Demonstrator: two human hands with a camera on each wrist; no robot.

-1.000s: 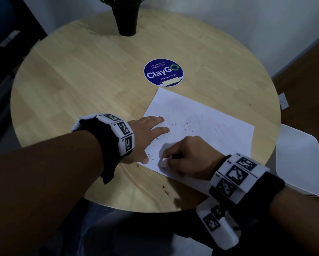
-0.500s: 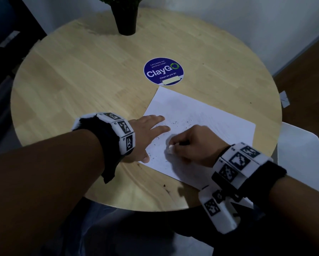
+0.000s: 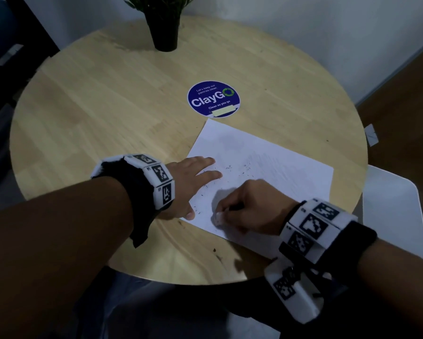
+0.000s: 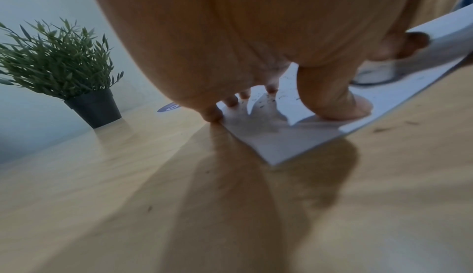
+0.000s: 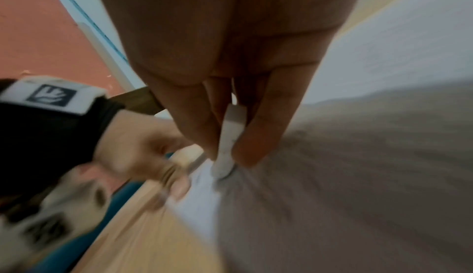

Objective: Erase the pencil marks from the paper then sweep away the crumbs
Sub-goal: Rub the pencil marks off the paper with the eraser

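While one left hand (image 3: pixel 189 184) lies spread on one paper (image 3: pixel 274 165) — right hand (image 3: pixel 252 209) pinches one eraser (image 3: pixel 217 219)

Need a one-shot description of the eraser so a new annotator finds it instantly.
Start at the round wooden table and find the white paper on its near right side. At the sheet's near edge, the right hand pinches a small white eraser against the paper. It is the only solid white block there; the specks around it are dark crumbs.
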